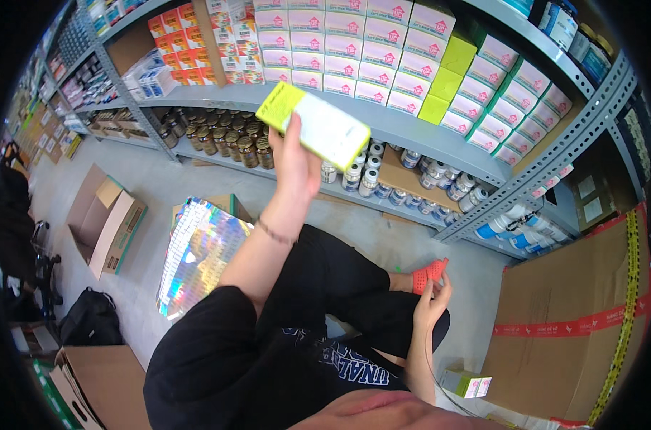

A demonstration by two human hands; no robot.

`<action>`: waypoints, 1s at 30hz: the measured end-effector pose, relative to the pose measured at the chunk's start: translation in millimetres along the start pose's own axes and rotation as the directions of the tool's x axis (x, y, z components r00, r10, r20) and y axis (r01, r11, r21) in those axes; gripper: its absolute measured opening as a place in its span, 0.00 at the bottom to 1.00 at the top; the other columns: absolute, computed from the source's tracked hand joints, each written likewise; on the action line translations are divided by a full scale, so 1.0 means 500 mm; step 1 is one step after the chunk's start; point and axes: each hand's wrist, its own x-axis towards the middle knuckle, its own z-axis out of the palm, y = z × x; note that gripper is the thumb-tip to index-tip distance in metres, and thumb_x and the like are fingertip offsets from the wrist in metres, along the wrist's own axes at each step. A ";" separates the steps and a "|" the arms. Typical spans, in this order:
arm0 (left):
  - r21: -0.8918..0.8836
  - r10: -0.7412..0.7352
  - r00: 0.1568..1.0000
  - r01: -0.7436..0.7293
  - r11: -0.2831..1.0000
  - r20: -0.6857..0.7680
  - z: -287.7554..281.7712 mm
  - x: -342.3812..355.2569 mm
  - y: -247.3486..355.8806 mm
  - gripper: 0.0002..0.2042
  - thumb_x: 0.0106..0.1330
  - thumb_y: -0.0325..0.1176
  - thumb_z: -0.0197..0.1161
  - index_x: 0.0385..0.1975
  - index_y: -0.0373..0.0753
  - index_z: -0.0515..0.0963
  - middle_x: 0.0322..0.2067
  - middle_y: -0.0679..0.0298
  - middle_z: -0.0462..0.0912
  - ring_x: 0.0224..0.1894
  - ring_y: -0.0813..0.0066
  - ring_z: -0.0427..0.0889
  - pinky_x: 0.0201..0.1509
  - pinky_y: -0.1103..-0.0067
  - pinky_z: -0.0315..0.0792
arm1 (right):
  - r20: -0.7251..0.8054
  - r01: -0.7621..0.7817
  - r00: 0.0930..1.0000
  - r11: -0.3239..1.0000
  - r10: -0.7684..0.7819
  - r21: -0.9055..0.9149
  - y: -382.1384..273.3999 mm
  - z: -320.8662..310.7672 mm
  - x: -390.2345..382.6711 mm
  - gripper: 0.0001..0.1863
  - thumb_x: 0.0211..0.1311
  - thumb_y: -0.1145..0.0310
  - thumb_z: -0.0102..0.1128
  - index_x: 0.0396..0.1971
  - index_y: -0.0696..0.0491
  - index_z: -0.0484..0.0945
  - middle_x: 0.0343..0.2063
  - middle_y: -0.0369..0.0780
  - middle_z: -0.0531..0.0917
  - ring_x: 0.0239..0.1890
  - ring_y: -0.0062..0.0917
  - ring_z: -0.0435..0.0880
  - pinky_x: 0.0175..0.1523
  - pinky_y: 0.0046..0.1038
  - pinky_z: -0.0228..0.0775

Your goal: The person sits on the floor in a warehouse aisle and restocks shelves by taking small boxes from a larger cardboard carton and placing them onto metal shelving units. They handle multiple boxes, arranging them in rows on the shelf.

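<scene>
L hand (297, 166) has fingers wrapped round lime-and-white oblong card box (330, 130); R hand (431, 304) loosely curled, empty, nr red perforated rubber clog (424, 278).

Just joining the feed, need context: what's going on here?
A person with folded legs is facing a gray metal shelf. Their left hand holds up a lime-green and white box, tilted, in front of it. Their right hand is by the red clog, with no item visible in it. On the shelf, lime-green boxes form a column among stacked white-and-pink cartons; amber jars stand a level below.
</scene>
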 end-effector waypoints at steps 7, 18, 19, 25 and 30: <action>0.350 -0.018 0.957 0.123 0.929 -0.290 -0.067 0.152 -0.016 0.54 0.71 0.46 0.65 0.75 0.53 0.19 0.75 0.57 0.51 0.73 0.56 0.60 0.71 0.53 0.61 | 0.064 0.082 0.994 0.996 -0.084 0.036 -0.022 0.015 0.005 0.22 0.69 0.68 0.63 0.58 0.61 0.74 0.51 0.50 0.80 0.40 0.33 0.84 0.51 0.33 0.74; 0.765 0.287 0.861 0.166 0.622 -0.420 0.004 0.180 -0.110 0.68 0.54 0.66 0.73 0.77 0.39 0.26 0.75 0.35 0.34 0.77 0.36 0.43 0.74 0.44 0.47 | 0.081 0.068 0.994 0.995 -0.074 0.076 -0.015 0.012 0.003 0.18 0.70 0.66 0.62 0.54 0.61 0.78 0.47 0.48 0.85 0.43 0.33 0.85 0.50 0.33 0.77; 0.910 0.442 0.869 0.021 0.415 -0.221 -0.002 0.161 -0.116 0.67 0.54 0.65 0.73 0.77 0.39 0.29 0.75 0.35 0.33 0.77 0.36 0.42 0.74 0.43 0.46 | 0.080 0.036 0.996 0.997 -0.042 0.074 -0.016 0.006 0.003 0.18 0.70 0.66 0.62 0.54 0.61 0.78 0.47 0.48 0.85 0.43 0.34 0.85 0.50 0.32 0.77; 0.446 0.069 0.551 -0.588 -0.675 0.832 -0.042 0.146 -0.018 0.52 0.51 0.64 0.73 0.75 0.50 0.58 0.76 0.51 0.52 0.78 0.48 0.48 0.74 0.41 0.36 | 0.101 -0.005 0.995 0.994 -0.006 0.109 -0.011 -0.002 -0.007 0.18 0.69 0.66 0.63 0.53 0.60 0.79 0.44 0.46 0.86 0.39 0.32 0.85 0.48 0.31 0.77; 0.258 -0.113 0.430 -0.709 -0.656 0.896 -0.057 0.170 0.053 0.41 0.47 0.41 0.79 0.66 0.57 0.71 0.55 0.69 0.77 0.60 0.67 0.73 0.71 0.48 0.52 | 0.151 -0.043 0.988 0.987 0.019 0.157 -0.027 0.011 0.001 0.17 0.67 0.70 0.64 0.53 0.60 0.79 0.41 0.45 0.86 0.36 0.28 0.85 0.44 0.28 0.78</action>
